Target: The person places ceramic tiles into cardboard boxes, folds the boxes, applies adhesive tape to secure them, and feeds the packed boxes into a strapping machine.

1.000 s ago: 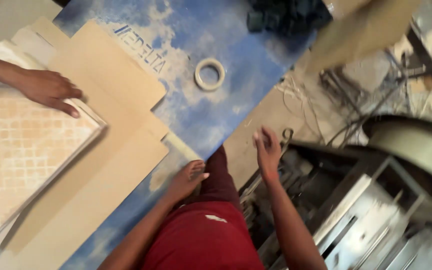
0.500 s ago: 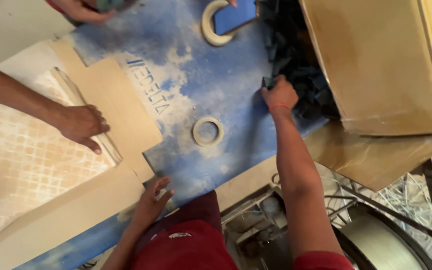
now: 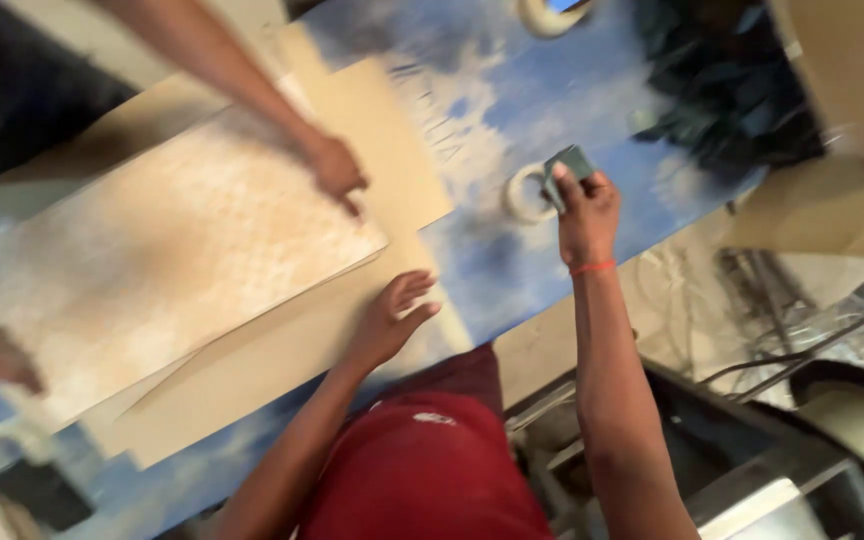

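Your right hand [image 3: 586,208] pinches a small grey-green block [image 3: 570,165] between thumb and fingertips, holding it over the blue table [image 3: 512,270], just above a roll of tape [image 3: 525,193] that lies flat there. Your left hand [image 3: 389,320] rests with fingers spread on a tan cardboard sheet [image 3: 282,345] near the table's edge. Another person's hand [image 3: 337,172] presses on a pale patterned board [image 3: 152,270] lying over that cardboard. A second tape roll [image 3: 549,14] sits at the top edge.

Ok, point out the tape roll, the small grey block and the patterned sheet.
tape roll [image 3: 524,195], head view, left rim.
small grey block [image 3: 574,162], head view, top face, held by right hand [image 3: 588,212].
patterned sheet [image 3: 162,260], head view, middle.
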